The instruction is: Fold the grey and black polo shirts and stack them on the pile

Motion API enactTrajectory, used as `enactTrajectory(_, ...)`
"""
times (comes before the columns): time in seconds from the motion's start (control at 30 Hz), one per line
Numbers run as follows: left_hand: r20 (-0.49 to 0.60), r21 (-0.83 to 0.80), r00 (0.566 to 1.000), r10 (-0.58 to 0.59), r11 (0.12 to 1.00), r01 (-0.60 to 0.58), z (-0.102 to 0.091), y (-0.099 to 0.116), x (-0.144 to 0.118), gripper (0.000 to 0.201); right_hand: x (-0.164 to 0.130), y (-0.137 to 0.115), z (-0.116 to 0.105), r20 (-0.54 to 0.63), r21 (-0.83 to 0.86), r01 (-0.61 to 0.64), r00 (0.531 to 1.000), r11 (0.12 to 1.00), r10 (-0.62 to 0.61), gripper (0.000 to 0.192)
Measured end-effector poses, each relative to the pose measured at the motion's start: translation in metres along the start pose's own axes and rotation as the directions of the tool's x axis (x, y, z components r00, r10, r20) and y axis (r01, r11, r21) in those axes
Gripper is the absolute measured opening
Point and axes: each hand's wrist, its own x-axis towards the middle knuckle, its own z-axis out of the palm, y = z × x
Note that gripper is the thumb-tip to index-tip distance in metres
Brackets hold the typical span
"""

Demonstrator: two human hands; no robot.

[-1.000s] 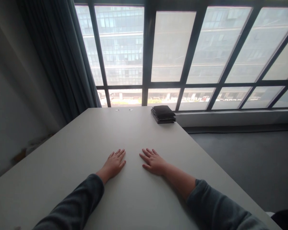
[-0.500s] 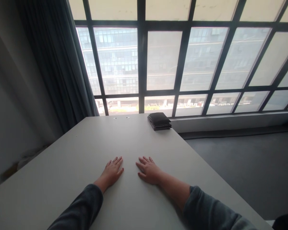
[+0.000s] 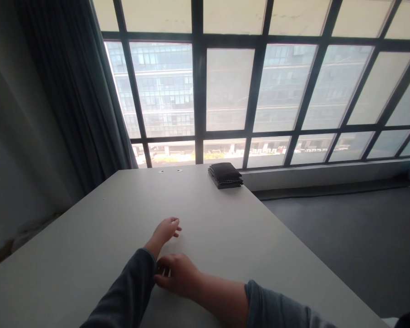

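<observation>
Hands at the near middle of a pale table, right reaching across to the left cuff.

Curtain hangs at the far left beside the window. Left hand lies over the table, fingers loosely extended and holding nothing; whether the palm touches the surface is hard to tell. Just nearer the camera, the right hand is curled with its fingertips at the left sleeve cuff, seemingly pinching the fabric, though the grip itself is hidden. Dark folded stack sits at the far edge of the table by the window, well apart from both hands, ahead and slightly to the right, its long axis running roughly along the far edge. The left hand is the nearer to it.
</observation>
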Motion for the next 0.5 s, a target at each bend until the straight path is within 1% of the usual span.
enactTrajectory(0.03, -0.003, -0.122, 0.999, -0.047, 0.991, 0.046, 0.003, 0.002, 0.005, 0.033, 0.003, -0.004, 0.002, -0.025, -0.001, -0.004, 1.000, 1.000, 0.004, 0.007)
enactTrajectory(0.1, -0.024, -0.375, 0.989, -0.143, 0.919, 0.123, 0.007, 0.006, 0.012, 0.029, 0.009, -0.007, 0.006, -0.086, 0.007, 0.010, 0.996, 1.000, -0.009, 0.012)
enactTrajectory(0.17, -0.066, -0.586, 0.975, -0.211, 0.800, 0.133, 0.007, 0.008, 0.019, 0.019, 0.011, -0.006, 0.009, -0.135, 0.051, 0.026, 0.991, 0.998, -0.019, 0.015)
enactTrajectory(0.23, -0.109, -0.736, 0.956, -0.271, 0.669, 0.106, 0.005, 0.009, 0.025, 0.008, 0.012, -0.001, 0.013, -0.168, 0.098, -0.004, 0.986, 0.995, 0.021, 0.013)
enactTrajectory(0.3, -0.141, -0.831, 0.935, -0.327, 0.553, 0.068, 0.001, 0.007, 0.029, 0.005, 0.012, 0.003, 0.017, -0.180, 0.138, -0.080, 0.978, 0.987, 0.104, 0.008)
enactTrajectory(0.37, -0.160, -0.886, 0.914, -0.374, 0.463, 0.035, -0.003, 0.004, 0.033, 0.008, 0.012, 0.007, 0.020, -0.185, 0.180, -0.153, 0.965, 0.972, 0.186, 0.007)
enactTrajectory(0.43, -0.176, -0.913, 0.896, -0.408, 0.408, 0.006, -0.006, 0.000, 0.034, 0.012, 0.012, 0.009, 0.020, -0.167, 0.204, -0.204, 0.957, 0.958, 0.239, 0.010)
enactTrajectory(0.5, -0.198, -0.919, 0.881, -0.430, 0.394, -0.014, -0.007, -0.005, 0.033, 0.013, 0.012, 0.009, 0.017, -0.122, 0.186, -0.222, 0.961, 0.957, 0.246, 0.008)
